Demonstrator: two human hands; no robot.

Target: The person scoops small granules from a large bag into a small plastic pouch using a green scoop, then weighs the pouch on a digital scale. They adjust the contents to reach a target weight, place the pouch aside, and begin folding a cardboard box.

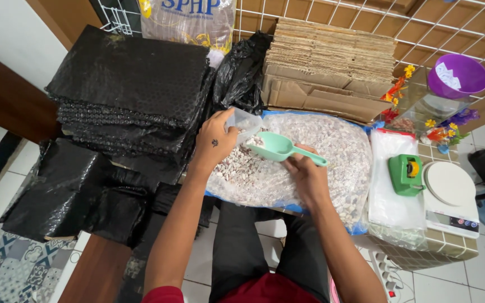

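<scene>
Hands are working over a large clear plastic sack of small pale pebbles [310, 163]: the right hand [308, 177] is gripping a mint-green plastic scoop [279, 148], the left hand [215, 141] is pinching open a small clear plastic bag [244, 122] at the scoop's mouth

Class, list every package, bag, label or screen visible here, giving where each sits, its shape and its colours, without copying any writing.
Large clear bag: centre, wide, full of pale pebbly pieces.
Small clear bag: held open by left hand, beside the mint scoop in right hand.
Printed sack: top, clear, blue and yellow print.
Flat clear bags: right, rectangular stack.
Scale screen: right, dark strip on white scale.
Black bubble wrap: left, stacked.
Flattened cardboard boxes: top, brown stack.
</scene>
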